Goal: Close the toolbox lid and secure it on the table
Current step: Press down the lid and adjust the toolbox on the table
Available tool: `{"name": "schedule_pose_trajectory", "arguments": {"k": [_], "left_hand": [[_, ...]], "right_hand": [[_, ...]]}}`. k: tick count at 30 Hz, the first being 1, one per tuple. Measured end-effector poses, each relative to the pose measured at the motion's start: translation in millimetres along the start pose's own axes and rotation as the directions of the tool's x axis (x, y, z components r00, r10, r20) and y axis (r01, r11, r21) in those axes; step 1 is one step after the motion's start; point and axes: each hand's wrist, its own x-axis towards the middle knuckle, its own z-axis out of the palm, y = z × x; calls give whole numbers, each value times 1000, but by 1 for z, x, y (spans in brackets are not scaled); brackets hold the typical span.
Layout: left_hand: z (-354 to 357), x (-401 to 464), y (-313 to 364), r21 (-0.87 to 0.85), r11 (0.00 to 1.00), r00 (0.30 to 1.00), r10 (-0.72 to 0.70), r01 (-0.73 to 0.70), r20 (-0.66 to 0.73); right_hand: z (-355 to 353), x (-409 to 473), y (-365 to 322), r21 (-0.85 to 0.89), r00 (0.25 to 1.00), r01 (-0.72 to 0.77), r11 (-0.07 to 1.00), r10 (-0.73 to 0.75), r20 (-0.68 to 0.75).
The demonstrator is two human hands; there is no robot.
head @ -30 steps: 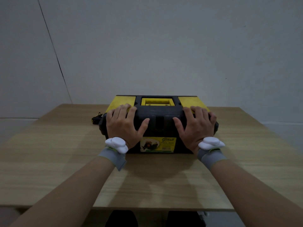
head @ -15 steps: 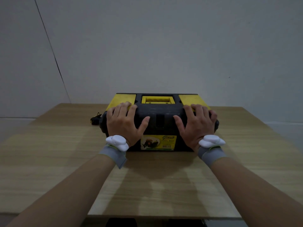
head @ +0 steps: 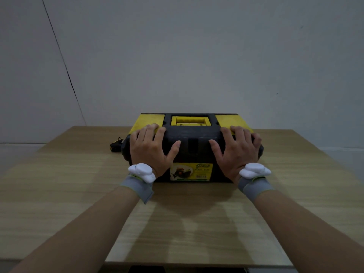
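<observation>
A black toolbox [head: 194, 134] with yellow top panels and a yellow handle [head: 190, 121] stands on the wooden table [head: 78, 184], lid down. My left hand [head: 151, 148] wraps over its front left top edge, fingers on the lid and thumb on the front face. My right hand [head: 236, 150] lies the same way on the front right. Between my thumbs is the centre latch slot [head: 192, 147]. A yellow label [head: 191, 172] shows low on the front. Both wrists wear grey bands with white pieces.
A small dark object [head: 116, 145] lies on the table just behind the toolbox's left end. A plain grey wall rises behind the table's far edge. The table's near edge runs close below my forearms.
Both hands stay on the lid in the same places. The view has shifted slightly; the toolbox has not visibly moved.
</observation>
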Motion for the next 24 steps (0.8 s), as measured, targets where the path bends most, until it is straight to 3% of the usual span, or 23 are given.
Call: {"name": "schedule_pose_trajectory", "arguments": {"k": [15,19,24], "left_hand": [[-23,25,11,-26,992,969,-119,127,217],[-30,46,10,-18,990,940,-130,143,314],[-45,73,8,-20,990,866,-112,139,488]], "right_hand": [[-20,17,-5,69,997,38,997,-43,71],[-33,42,-8,73,977,42,996,-56,205],[-52,74,-14,34,891,49,998,-59,451]]}}
